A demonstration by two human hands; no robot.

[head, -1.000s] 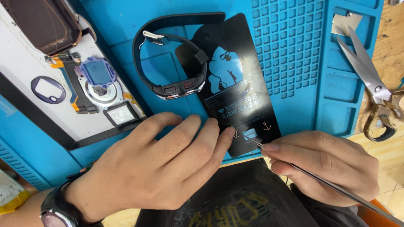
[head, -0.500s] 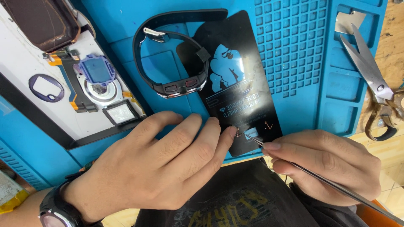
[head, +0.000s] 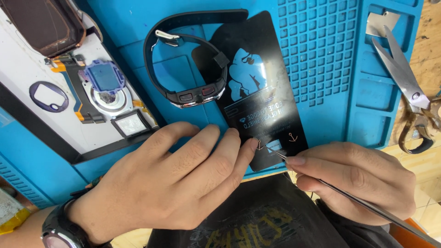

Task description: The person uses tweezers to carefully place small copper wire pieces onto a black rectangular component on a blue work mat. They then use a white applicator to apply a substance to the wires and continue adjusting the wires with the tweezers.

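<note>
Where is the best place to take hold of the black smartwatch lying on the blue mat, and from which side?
Probably grip the smartwatch by its strap loop near the metal buckle, coming from above left. The loop stands open there, and the black card crowds the right side.

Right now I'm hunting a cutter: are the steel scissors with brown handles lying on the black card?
No, the steel scissors lie at the blue mat's right edge, apart from the black card.

There is one view only, from a camera on the person's head, looking steeply down and close at the blue work mat (head: 138,27). Both hands fill the lower frame; scissors (head: 404,87) sit at the right edge.
</note>
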